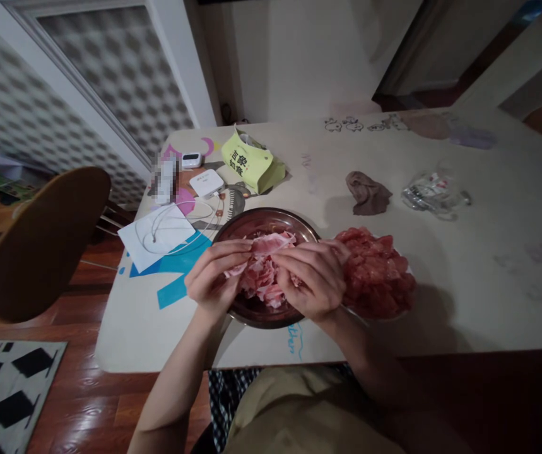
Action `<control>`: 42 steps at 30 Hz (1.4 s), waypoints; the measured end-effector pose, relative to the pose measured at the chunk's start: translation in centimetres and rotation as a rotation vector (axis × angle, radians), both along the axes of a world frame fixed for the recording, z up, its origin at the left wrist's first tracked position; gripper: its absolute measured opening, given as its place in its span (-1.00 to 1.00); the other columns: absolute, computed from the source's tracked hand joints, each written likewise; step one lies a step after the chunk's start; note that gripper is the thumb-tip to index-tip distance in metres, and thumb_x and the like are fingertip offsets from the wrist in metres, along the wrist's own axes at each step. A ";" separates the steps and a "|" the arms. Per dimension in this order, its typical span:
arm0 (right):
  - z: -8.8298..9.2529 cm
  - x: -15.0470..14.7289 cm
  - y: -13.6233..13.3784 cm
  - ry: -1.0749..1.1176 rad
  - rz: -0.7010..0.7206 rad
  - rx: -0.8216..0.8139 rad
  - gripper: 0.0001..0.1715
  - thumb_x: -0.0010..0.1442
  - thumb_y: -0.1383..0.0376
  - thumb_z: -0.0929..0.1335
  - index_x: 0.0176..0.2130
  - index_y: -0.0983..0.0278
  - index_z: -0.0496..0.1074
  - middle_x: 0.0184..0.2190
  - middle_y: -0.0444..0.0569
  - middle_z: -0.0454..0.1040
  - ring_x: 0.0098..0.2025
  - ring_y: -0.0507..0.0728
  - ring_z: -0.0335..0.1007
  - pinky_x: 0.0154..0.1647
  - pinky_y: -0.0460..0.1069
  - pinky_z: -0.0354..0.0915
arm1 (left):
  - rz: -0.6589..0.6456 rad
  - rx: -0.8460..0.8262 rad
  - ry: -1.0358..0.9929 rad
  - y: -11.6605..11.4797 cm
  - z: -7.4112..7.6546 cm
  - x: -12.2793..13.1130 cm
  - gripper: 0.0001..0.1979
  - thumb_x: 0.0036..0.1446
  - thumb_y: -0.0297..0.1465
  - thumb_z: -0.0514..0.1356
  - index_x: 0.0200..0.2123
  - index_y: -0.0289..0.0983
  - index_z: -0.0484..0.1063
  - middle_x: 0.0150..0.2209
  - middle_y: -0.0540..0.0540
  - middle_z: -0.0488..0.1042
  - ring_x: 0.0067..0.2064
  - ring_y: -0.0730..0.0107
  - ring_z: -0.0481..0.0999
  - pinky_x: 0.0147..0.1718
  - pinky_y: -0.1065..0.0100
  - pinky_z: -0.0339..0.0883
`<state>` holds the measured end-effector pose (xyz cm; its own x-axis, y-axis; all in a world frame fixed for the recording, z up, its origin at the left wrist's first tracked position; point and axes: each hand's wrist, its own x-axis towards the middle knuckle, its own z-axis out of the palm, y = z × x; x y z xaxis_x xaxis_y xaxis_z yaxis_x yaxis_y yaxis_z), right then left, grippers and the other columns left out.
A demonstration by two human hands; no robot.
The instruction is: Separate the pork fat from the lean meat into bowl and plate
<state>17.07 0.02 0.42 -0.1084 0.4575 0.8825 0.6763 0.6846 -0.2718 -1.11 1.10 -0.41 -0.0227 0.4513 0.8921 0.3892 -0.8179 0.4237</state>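
Note:
Both hands are over a round metal bowl of pale pink, fatty meat pieces. Between my left hand and my right hand stretches a thin pink piece of meat, its ends pinched in the fingers of each. The fingers of both hands are bent and closed on it. To the right, close to my right hand, a heap of darker red meat chunks lies on a dish whose pale edge barely shows.
A yellow-green packet, a white box, a cable and white paper lie left and behind the bowl. A brown cloth and a clear plastic bag are at the back right. A chair stands left.

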 end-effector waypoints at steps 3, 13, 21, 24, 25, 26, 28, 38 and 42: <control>0.2 0.0 0.0 -0.059 -0.020 0.026 -0.80 0.22 0.35 0.47 -0.13 0.08 0.55 -0.28 -0.29 0.68 -0.20 0.04 0.55 0.08 0.07 0.25 | -0.077 -0.018 0.022 0.0 -0.1 0.0 -0.87 0.26 -0.50 0.28 -0.13 -0.24 0.55 -0.20 -0.10 0.64 -0.14 0.23 0.69 -0.16 0.13 0.66; -0.3 0.3 -0.1 -0.084 0.070 0.041 -0.68 0.19 0.33 0.51 -0.05 0.09 0.57 -0.21 -0.23 0.68 -0.09 0.06 0.53 0.06 0.03 0.31 | -0.217 -0.088 0.085 -0.2 -0.3 -0.1 -0.77 0.32 -0.50 0.20 0.00 -0.28 0.53 -0.11 -0.19 0.66 -0.05 0.19 0.68 -0.11 0.16 0.64; -0.1 0.2 -0.1 -0.120 0.006 0.087 -0.76 0.21 0.31 0.50 -0.10 0.09 0.55 -0.27 -0.29 0.69 -0.16 0.04 0.58 0.04 0.04 0.32 | -0.250 -0.108 0.124 -0.2 -0.1 -0.1 -0.76 0.30 -0.53 0.20 0.01 -0.26 0.53 -0.10 -0.18 0.67 -0.02 0.20 0.68 -0.06 0.16 0.62; 0.1 0.1 -0.1 -0.131 -0.019 0.123 -0.78 0.20 0.34 0.49 -0.13 0.08 0.55 -0.27 -0.31 0.69 -0.18 0.03 0.59 0.05 0.04 0.28 | -0.222 -0.069 0.184 -0.2 0.1 -0.2 -0.67 0.28 -0.57 0.21 0.09 -0.30 0.51 -0.07 -0.20 0.66 -0.02 0.24 0.67 -0.03 0.20 0.60; 0.1 0.1 -0.1 -0.134 -0.027 0.128 -0.77 0.20 0.35 0.49 -0.14 0.07 0.55 -0.28 -0.32 0.68 -0.18 0.02 0.58 0.05 0.05 0.27 | -0.212 -0.063 0.204 -0.2 0.1 -0.2 -0.63 0.28 -0.58 0.21 0.14 -0.31 0.49 -0.06 -0.21 0.65 -0.01 0.25 0.66 -0.02 0.22 0.59; 0.1 0.1 -0.1 -0.132 -0.037 0.131 -0.78 0.19 0.35 0.49 -0.15 0.07 0.54 -0.28 -0.32 0.68 -0.19 0.02 0.58 0.05 0.05 0.27 | -0.202 -0.061 0.224 -0.2 0.1 -0.3 -0.60 0.29 -0.58 0.20 0.18 -0.31 0.46 -0.05 -0.21 0.65 -0.01 0.26 0.65 -0.02 0.24 0.58; 0.1 0.0 -0.2 -0.118 -0.053 0.128 -0.82 0.20 0.35 0.48 -0.18 0.08 0.53 -0.31 -0.32 0.67 -0.21 0.02 0.57 0.03 0.05 0.26 | -0.187 -0.064 0.262 -0.2 0.0 -0.4 -0.54 0.33 -0.55 0.16 0.27 -0.27 0.39 -0.06 -0.19 0.64 -0.01 0.30 0.64 -0.01 0.26 0.56; 0.0 -0.2 -0.1 -0.050 -0.069 0.079 -0.82 0.16 0.43 0.46 -0.25 0.16 0.50 -0.38 -0.26 0.64 -0.25 0.05 0.56 0.07 0.09 0.24 | -0.102 -0.099 0.267 -0.6 -0.4 -0.2 -0.56 0.28 -0.48 0.27 0.20 -0.21 0.37 -0.11 -0.14 0.65 -0.10 0.33 0.66 -0.11 0.33 0.57; -0.1 0.1 0.2 -0.035 -0.097 0.067 -0.82 0.17 0.45 0.43 -0.25 0.16 0.49 -0.39 -0.25 0.63 -0.26 0.05 0.56 0.08 0.09 0.24 | -0.051 -0.049 0.296 -0.7 -0.3 -0.2 -0.63 0.23 -0.54 0.30 0.09 -0.22 0.44 -0.09 -0.13 0.65 -0.10 0.35 0.67 -0.14 0.38 0.56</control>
